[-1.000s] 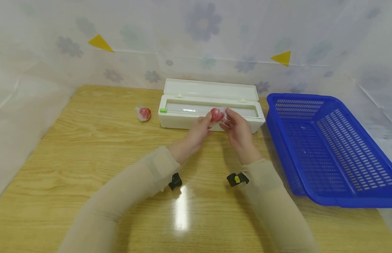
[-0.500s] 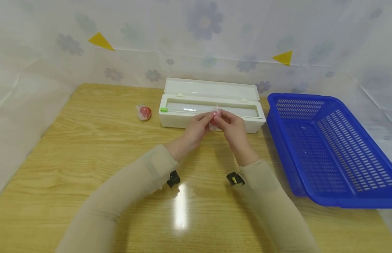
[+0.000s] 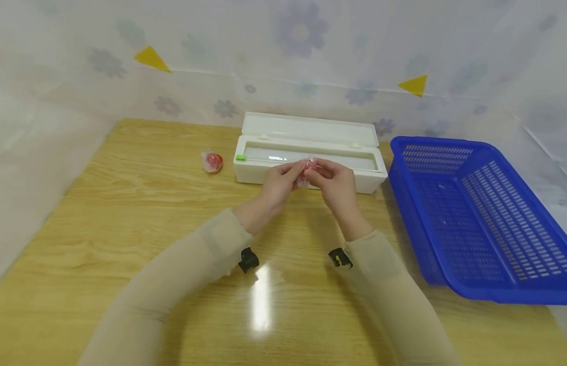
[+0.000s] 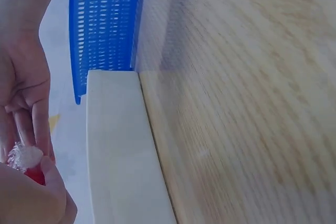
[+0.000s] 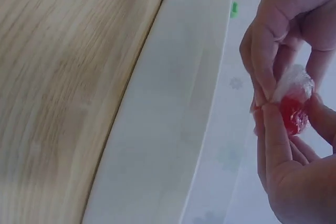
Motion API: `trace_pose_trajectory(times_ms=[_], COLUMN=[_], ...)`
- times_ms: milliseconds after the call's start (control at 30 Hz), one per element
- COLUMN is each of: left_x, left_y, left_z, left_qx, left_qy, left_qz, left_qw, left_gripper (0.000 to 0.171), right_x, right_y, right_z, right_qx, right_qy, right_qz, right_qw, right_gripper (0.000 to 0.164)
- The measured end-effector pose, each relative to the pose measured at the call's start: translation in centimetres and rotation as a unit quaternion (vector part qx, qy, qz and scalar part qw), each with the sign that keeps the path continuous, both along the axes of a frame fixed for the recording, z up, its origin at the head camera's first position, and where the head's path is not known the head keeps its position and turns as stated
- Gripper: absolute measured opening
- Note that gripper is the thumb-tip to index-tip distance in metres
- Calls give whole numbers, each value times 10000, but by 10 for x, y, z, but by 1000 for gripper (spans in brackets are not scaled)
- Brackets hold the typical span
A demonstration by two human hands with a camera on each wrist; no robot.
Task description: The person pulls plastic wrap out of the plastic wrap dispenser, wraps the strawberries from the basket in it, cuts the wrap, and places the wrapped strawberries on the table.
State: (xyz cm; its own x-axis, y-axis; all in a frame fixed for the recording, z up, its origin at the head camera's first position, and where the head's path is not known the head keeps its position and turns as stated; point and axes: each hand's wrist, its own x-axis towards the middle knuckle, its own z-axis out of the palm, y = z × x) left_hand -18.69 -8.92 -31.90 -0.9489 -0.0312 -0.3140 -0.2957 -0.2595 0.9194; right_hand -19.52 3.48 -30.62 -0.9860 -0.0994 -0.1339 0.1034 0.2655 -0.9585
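A small red ball-shaped thing wrapped in clear plastic film is between both hands, in front of the open white box. In the right wrist view, the film is bunched pale at one end of the red thing. My left hand pinches it from the left with thumb and fingertips. From the other side my right hand grips it, thumb bent against the film. Fingers cover part of it in the head view. A second film-wrapped red ball-shaped thing lies on the table to the left of the box.
A long white cling film dispenser stands at the back of the table, lid raised, with a green slider at its left end. To the right is a blue perforated plastic basket. A flower-patterned sheet hangs behind the wooden table.
The hands have come closer together around the wrapped red thing and turned it, so fingers and thumbs now cover more of it. The second wrapped thing lies where it was.
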Motion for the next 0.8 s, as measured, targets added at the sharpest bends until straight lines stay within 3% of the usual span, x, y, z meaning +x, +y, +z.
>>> trace_pose_trajectory(times_ms=[100,167,367,467,567,667,800], left_x=[3,3,-6,-9,-13,-17,-19], left_y=[-13,-31,-120,-163,-190,-205,-213], left_z=[5,11,24,19,9,-5,-20], left_qx=[-161,-130,-155,-735,-1270,-1736,-1990], left_qy=[-86,-72,-109,-307,-582,-884,-1137], left_qz=[146,408,1482,1672,1768,1804,1871], left_qw=[9997,9991,9888,9827,9743,9641,9552], left_gripper=[36,36,40,48,52,50,49], right_x=[3,5,11,12,12,12,12], right_y=[-1,0,9,13,14,15,13], right_z=[5,8,13,10,7,4,4], right_qx=[299,525,1056,1224,1355,1462,1529], right_qy=[98,195,481,488,470,434,422], right_qz=[139,280,553,651,707,777,861], right_qw=[9994,9980,9917,9891,9871,9852,9836], right_gripper=[46,48,41,39,38,38,38])
